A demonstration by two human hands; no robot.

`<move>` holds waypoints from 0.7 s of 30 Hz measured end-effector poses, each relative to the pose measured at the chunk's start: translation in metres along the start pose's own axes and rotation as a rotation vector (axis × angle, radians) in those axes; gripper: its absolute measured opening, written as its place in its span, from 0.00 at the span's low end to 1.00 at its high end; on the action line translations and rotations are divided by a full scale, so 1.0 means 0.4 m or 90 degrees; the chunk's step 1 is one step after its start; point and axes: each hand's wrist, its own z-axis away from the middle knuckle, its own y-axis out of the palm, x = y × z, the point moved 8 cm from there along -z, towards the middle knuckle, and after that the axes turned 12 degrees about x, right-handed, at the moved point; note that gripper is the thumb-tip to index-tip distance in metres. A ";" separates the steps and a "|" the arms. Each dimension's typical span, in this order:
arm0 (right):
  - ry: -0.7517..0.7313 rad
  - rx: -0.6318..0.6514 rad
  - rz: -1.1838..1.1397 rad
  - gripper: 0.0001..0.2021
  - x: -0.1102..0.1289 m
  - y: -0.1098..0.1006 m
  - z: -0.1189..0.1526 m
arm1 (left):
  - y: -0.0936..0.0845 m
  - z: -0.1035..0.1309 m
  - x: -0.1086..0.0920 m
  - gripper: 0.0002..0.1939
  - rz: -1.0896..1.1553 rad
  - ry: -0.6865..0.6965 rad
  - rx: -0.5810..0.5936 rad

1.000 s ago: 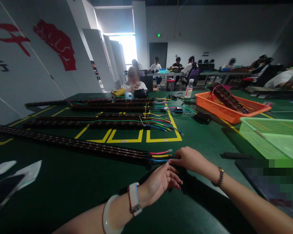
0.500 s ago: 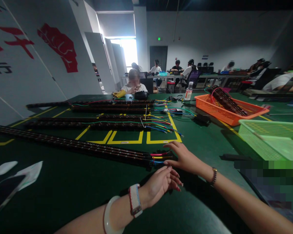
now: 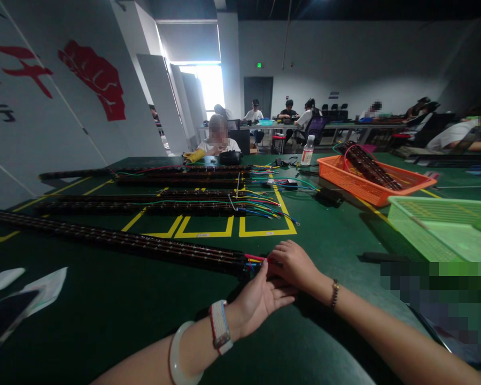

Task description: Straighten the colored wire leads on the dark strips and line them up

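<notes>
L hand (image 3: 260, 299): palm up, fingers spread mostly open, thumb raised at the wire ends; can't tell from here if I've got a wire pinched.
R hand (image 3: 294, 267): fingers bent & curled over the wire ends, touching L hand; grip hidden, so can't tell what it holds.
Near bundle (image 3: 152, 243): long, dark, lying slantwise on the green worktop (image 3: 116, 321), wire end at my hands, other end running out of view left.
Wires (image 3: 254, 258): red, yellow, blue, out of the near bundle's R end, tips hidden by my hands.
Other bundles (image 3: 184, 200): beyond the near one, toward far edge, approx. parallel to each other, by yellow tape (image 3: 268, 233).
Baskets: orange (image 3: 379, 195) w/ a dark bundle (image 3: 369, 166) inside, green (image 3: 444, 230) nearer me, both R side.
Bottle (image 3: 307, 151): upright, nr far edge, L of orange.
</notes>
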 end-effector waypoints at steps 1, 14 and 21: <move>-0.027 -0.005 0.040 0.09 0.013 -0.002 0.003 | 0.001 0.001 -0.005 0.28 0.012 0.019 -0.008; -0.237 -0.004 0.317 0.11 0.110 0.010 0.048 | -0.021 0.010 -0.009 0.16 0.083 0.069 -0.112; -0.246 0.028 0.246 0.10 0.096 0.016 0.049 | -0.027 -0.002 -0.009 0.15 0.096 0.086 -0.078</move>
